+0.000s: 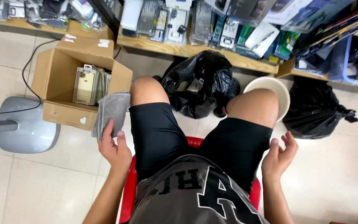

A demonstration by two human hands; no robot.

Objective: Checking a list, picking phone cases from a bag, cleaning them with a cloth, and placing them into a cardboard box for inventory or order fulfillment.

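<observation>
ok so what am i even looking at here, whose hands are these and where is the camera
There is no machine here. The one picture comes from a camera worn on a person's head, looking down at their own lap. That is why you see knees, black shorts and a grey shirt from above. The person sits on a red stool on a tiled floor.

The left hand holds a grey cloth between thumb and fingers. The right hand is empty, fingers loosely curled, beside the thigh.

Next to the cloth stands an open cardboard box with flat packaged items standing upright inside. Ahead of the knees lies a black plastic bag, with a white bucket partly behind the right knee and another black bag further right. A wooden shelf along the top is crowded with packaged goods. At far left sits a grey fan-like base with a black cable.
</observation>
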